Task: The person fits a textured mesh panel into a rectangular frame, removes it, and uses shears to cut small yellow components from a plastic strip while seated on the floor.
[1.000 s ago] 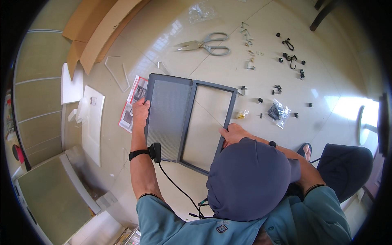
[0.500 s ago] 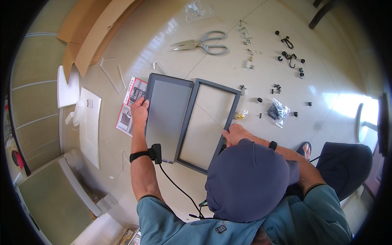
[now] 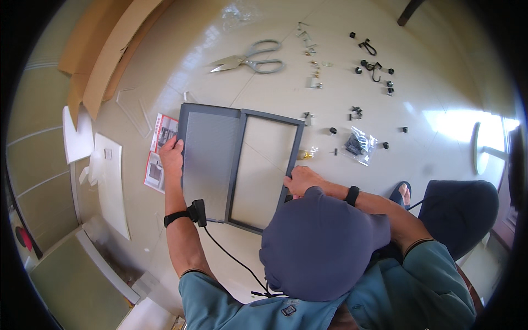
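Observation:
Side by side in front of me are a dark grey mesh panel (image 3: 206, 159) and an open rectangular frame (image 3: 268, 117) of the same grey. Their long edges meet or overlap at the middle; I cannot tell whether they are joined. My left hand (image 3: 172, 157) grips the mesh panel's left edge, fingers partly hidden. On the frame's right edge, my right hand (image 3: 304, 180) is closed, with its fingertips out of sight below. A printed leaflet (image 3: 155, 170) with red and white areas lies beside my left hand. Close to my right hand is a small bag of gold-coloured parts (image 3: 308, 154).
Large scissors (image 3: 250, 59) lie on the tiled floor beyond the panel. Metal brackets (image 3: 308, 39), black hooks (image 3: 375, 71) and a clear bag of dark parts (image 3: 360, 146) are spread to the right. Cardboard (image 3: 104, 60) and white foam sheets (image 3: 113, 187) stand at left.
The whole view has swung, so everything sits further left in the picture. Both hands keep their places on the mesh panel and the frame, with little other visible movement.

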{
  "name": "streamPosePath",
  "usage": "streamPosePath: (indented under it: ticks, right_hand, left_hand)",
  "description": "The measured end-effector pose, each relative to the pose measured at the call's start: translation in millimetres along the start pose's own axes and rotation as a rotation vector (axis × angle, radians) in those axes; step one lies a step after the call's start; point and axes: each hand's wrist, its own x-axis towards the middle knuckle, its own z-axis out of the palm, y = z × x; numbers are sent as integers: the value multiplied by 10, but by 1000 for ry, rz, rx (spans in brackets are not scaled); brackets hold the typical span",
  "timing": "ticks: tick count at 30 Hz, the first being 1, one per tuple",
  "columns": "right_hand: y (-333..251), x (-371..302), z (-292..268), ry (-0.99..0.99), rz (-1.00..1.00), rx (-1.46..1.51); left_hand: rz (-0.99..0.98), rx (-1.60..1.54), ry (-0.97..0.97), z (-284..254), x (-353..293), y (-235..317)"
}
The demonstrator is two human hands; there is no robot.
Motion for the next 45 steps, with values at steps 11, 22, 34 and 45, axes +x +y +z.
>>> streamPosePath:
  ticks: [11, 22, 34, 45]
  right_hand:
    - [71, -8, -1096, 57, -53, 336]
    - [118, 426, -1240, 520, -133, 191]
    - [253, 377, -1233, 801, -138, -151]
    - [-361, 295, -1446, 697, -514, 119]
  left_hand:
    - [48, 270, -7, -77, -78, 166]
    - [37, 250, 59, -13, -160, 249]
    - [23, 215, 82, 38, -219, 296]
    - [32, 202, 106, 103, -273, 408]
